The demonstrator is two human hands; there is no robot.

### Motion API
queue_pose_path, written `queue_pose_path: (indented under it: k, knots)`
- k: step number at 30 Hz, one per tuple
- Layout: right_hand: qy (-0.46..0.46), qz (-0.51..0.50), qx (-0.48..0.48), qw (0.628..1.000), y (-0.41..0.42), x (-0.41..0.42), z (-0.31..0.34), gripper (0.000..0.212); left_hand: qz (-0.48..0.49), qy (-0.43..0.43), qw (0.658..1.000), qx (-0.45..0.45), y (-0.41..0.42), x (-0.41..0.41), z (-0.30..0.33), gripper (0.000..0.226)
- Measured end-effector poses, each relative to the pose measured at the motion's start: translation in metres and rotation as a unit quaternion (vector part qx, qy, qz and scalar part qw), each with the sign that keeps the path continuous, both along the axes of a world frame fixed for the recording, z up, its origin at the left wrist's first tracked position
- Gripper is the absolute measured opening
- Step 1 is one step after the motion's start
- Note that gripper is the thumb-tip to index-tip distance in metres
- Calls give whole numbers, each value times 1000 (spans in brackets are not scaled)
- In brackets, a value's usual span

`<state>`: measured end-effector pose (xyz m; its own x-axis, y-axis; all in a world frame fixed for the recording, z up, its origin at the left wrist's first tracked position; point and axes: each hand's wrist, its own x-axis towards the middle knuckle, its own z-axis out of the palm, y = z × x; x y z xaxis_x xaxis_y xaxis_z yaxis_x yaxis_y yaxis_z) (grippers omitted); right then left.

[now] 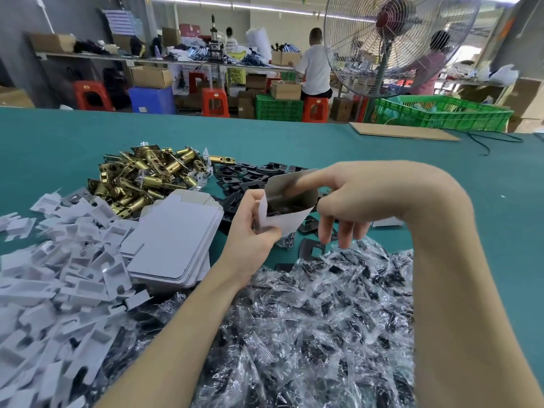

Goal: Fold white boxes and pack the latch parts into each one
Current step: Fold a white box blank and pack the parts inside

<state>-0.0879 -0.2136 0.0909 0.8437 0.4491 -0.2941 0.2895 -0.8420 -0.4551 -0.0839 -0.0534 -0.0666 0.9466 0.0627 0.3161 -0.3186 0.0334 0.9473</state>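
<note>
White box (290,206) is pinched at its lower corner by left hand (250,231), held above black plates (253,178); right hand (338,198) fingers loose, index pushed inside; mouth should be squared open before parts go in.

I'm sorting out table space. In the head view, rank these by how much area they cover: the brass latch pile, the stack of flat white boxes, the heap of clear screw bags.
1. heap of clear screw bags, though nearest the camera
2. stack of flat white boxes
3. brass latch pile, close to the stack and farther away, so unsure
</note>
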Motion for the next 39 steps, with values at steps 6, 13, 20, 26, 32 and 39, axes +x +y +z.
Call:
queue_pose_path:
  k: [6,13,20,26,32,39]
  knots:
    - [64,-21,-28,997,25,4,-18,68,11,-1,999,38,1,2,-2,49]
    - [32,-28,-83,996,27,10,-18,40,19,2,999,47,3,6,-6,48]
    - [81,-22,-112,990,27,14,-30,27,14,14,998,53,4,8,-8,48]
    - [-13,-5,42,999,5,10,-8,47,3,22,1000,0,2,4,-3,47]
    - [-158,-111,140,971,-25,24,-11,13,-3,49,998,-32,3,6,-5,51]
    - [168,-125,284,936,-16,43,-65,60,-9,60,998,-33,-4,4,0,38]
